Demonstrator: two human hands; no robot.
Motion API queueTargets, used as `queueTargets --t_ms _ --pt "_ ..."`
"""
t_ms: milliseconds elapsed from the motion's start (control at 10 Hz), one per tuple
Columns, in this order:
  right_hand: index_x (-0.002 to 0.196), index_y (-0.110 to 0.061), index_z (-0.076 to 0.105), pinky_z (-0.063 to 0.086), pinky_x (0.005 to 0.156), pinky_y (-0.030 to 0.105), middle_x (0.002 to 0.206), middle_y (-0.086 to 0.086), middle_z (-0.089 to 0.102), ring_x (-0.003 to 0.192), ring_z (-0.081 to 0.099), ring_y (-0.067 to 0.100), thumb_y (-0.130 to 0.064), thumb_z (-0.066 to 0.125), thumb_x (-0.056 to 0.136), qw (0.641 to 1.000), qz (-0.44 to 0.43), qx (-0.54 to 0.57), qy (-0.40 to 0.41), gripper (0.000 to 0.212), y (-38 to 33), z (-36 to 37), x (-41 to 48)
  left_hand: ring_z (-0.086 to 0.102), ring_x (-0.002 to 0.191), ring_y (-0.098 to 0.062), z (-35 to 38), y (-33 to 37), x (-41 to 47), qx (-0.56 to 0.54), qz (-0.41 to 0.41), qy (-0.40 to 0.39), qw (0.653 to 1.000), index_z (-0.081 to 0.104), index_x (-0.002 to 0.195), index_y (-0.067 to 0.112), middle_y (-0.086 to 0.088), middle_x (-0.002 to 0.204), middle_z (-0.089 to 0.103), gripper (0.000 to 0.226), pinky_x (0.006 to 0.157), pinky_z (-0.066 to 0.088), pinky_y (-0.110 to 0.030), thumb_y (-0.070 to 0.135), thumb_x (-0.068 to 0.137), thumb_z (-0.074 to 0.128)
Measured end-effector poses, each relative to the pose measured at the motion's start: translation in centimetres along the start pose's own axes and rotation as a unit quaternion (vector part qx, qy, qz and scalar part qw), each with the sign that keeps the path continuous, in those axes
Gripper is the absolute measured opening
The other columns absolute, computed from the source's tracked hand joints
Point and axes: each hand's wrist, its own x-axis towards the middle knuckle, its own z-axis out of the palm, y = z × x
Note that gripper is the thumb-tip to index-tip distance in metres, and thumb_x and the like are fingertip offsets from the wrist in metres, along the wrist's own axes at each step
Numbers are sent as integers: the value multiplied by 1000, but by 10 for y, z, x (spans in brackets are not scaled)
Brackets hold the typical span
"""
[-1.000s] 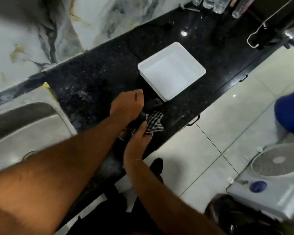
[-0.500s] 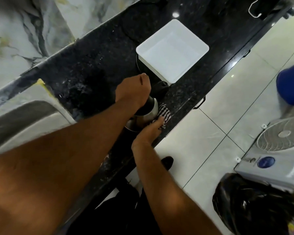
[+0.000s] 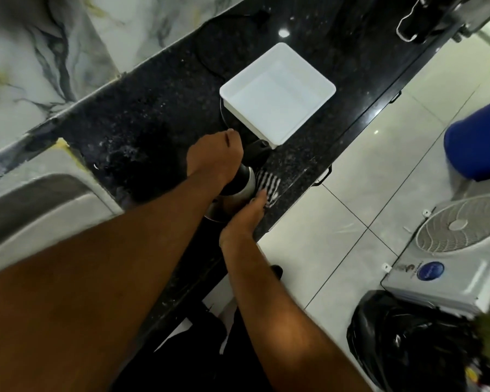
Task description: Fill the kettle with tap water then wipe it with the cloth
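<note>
1. Black speckled stone makes up the tabletop (image 3: 159, 108), which runs from lower left to upper right of the frame.
2. Near the frame's centre, at the tabletop's front edge, stands the kettle (image 3: 242, 183), steel-bodied with a dark top, mostly hidden under the left hand.
3. The left hand (image 3: 214, 158) is curled down over the kettle's top, gripping it.
4. The right hand (image 3: 242, 219) presses a striped cloth (image 3: 269, 185) against the kettle's right side; fingers lie flat on the cloth.
5. Just above the kettle sits a white square tub (image 3: 277, 91), its near corner close to the kettle's dark handle.
6. At the left edge lies a steel sink (image 3: 40, 199).
7. On the tiled floor at right stand a white fan unit (image 3: 450, 250) and a black bin bag (image 3: 408, 343).
</note>
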Motion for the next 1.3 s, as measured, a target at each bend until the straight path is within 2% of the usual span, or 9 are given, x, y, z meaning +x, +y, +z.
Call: queueTargets --t_ms 100,200,400,600,800,900,1000,1200,1300 --pt "137 -15 72 63 101 42 133 10 76 117 73 25 -46 56 106 998 54 7 9 47 -8 -12 2 72 115 -43 0 -1 -2 1 5 0 1000 81 121 13 -21 123 80 60 99 52 -45 39 114 29" --pt "123 -13 79 66 72 29 122 13 81 97 80 23 -37 58 107 995 71 10 -62 35 -43 -25 0 72 118 -44 -7 2 -8 -7 7 -13 1000 81 122 14 -21 126 79 56 101 53 -45 37 114 31" --pt "119 4 73 67 77 38 115 28 79 93 77 36 -7 55 96 985 27 -103 -132 32 -150 -37 23 76 111 -44 -17 5 -10 11 31 14 999 81 119 18 -18 117 83 66 96 59 -48 42 99 24" --pt "79 -11 59 47 53 27 64 4 53 58 53 20 3 49 100 948 -123 -235 -174 27 -229 54 85 78 104 -35 -11 4 -7 -56 3 98 994 87 113 19 -11 109 86 50 95 61 -46 33 103 41" --pt "121 8 64 51 91 41 103 20 63 97 60 29 -2 54 108 764 -254 -527 -271 19 -263 146 165 69 124 -28 -4 7 -5 16 -4 149 989 81 130 16 -2 127 82 54 110 51 -45 33 103 37" --pt "154 2 48 42 118 53 145 25 58 134 58 35 -26 59 111 578 -245 -697 -348 52 -242 149 185 66 128 -29 -6 10 -7 25 -40 159 986 79 133 15 -3 130 80 54 113 48 -46 33 103 38" --pt "170 -10 22 16 133 48 180 9 16 166 15 24 -52 43 113 413 -265 -803 -336 73 -214 138 174 64 131 -33 -3 11 -10 64 -64 197 976 78 135 15 -6 134 77 54 113 47 -48 33 105 37" --pt "172 -26 18 7 133 55 182 0 12 168 9 23 -54 37 114 394 -377 -732 -409 68 -180 164 113 28 168 -26 0 4 -19 123 -157 192 961 47 166 22 -3 176 42 67 137 19 -50 51 109 25" --pt "172 -28 18 6 133 57 182 0 11 168 5 24 -63 36 110 320 -470 -686 -454 74 -173 176 77 8 173 -21 -3 -4 -29 126 -196 221 947 22 175 20 -1 185 17 77 140 6 -49 57 108 16"
